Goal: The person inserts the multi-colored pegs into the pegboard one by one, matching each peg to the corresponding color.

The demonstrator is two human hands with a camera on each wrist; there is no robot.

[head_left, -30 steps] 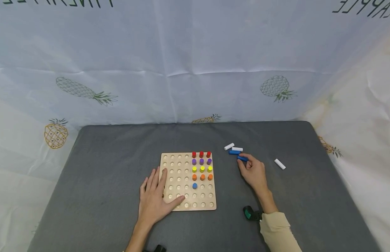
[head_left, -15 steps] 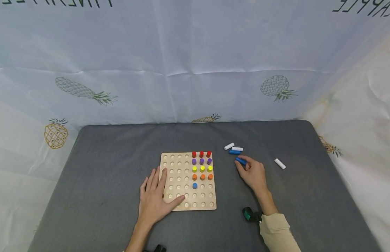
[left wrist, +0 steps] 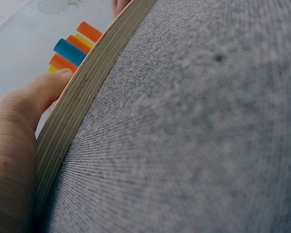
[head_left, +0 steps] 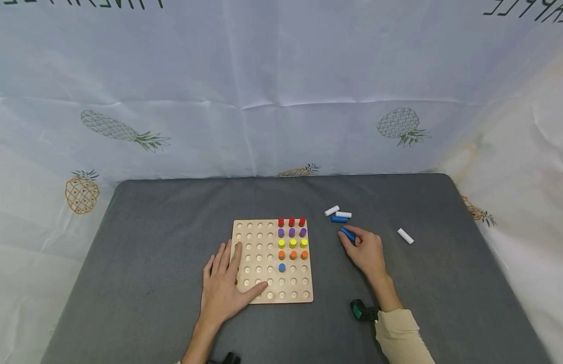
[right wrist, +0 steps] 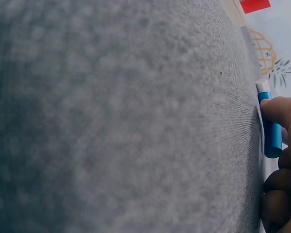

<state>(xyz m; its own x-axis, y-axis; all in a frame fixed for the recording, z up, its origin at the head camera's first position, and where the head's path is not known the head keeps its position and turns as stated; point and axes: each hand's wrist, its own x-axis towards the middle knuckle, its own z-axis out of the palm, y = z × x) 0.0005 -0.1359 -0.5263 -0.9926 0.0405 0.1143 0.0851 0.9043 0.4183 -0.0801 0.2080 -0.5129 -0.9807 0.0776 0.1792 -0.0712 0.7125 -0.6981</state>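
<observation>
My left hand (head_left: 224,290) rests on the left side of a light wooden pegboard (head_left: 287,300), fingers spread and thumb along the front. Upright pegs fill part of its right side: red (head_left: 291,222), purple (head_left: 292,232), yellow (head_left: 292,243) and orange (head_left: 293,255) rows, then a single blue peg (head_left: 282,268). Right of the board, my right hand (head_left: 367,255) pinches another blue peg (head_left: 348,234) between thumb and fingers. In the right wrist view this held peg (right wrist: 272,133) lies close to the cloth; whether it touches cannot be told.
Just beyond the right hand lie a loose blue peg (head_left: 339,219) and two white pegs (head_left: 331,211). Another white peg (head_left: 405,236) lies farther right. Grey cloth (head_left: 140,283) covers the table, with a pineapple-print curtain (head_left: 208,136) behind.
The right hand has drawn its blue peg slightly toward me, away from the other loose pegs, and the peg has turned to a steeper slant. The left hand and pegboard keep their places.
</observation>
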